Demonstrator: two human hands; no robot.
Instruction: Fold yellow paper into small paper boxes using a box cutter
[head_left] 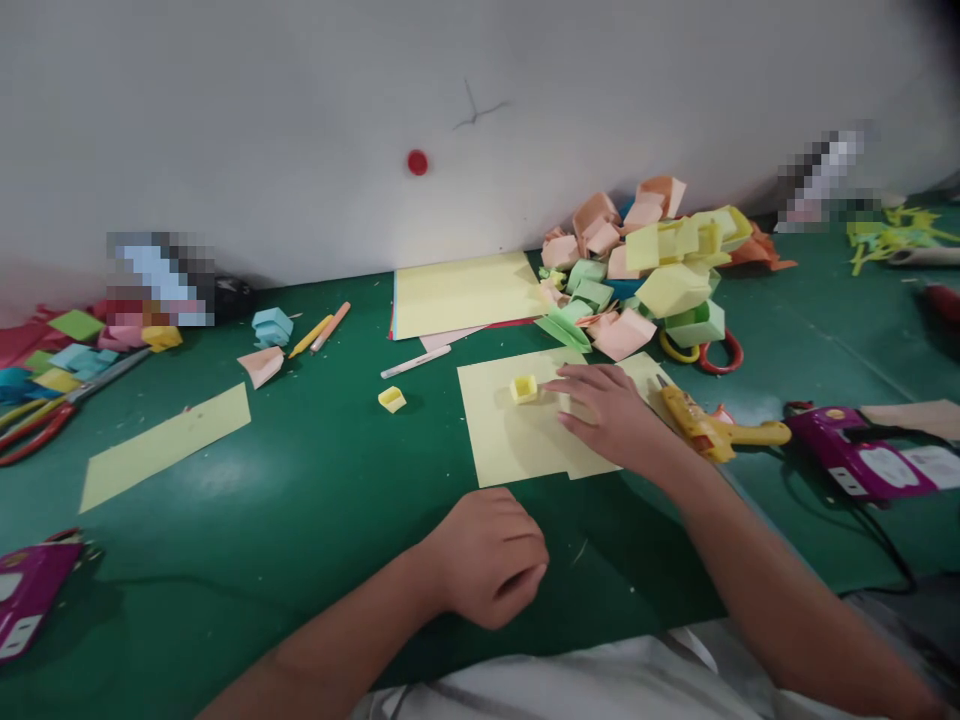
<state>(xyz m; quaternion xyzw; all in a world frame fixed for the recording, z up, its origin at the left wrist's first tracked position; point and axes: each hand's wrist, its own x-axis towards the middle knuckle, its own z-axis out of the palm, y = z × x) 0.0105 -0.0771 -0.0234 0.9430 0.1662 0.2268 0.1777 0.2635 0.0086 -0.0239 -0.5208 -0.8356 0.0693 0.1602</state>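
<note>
My right hand [611, 410] is held over the pale yellow paper sheets [499, 445], fingers spread and holding nothing. Its fingertips are close to a small folded yellow paper box [523, 389] that sits on the paper; whether they touch it I cannot tell. My left hand [491, 560] is curled into a loose fist in front of the sheets, and nothing shows in its hollow. A second small yellow paper piece [391, 400] lies to the left on the green table [322, 500].
Folded paper boxes [671, 290] are heaped at the back right, scissors [721, 352] beneath. A yellow glue gun [720, 425] and purple power strip [862, 450] lie right. Stacked coloured paper [465, 295], a white pen [415, 362] and a yellow strip [169, 445] lie behind and left.
</note>
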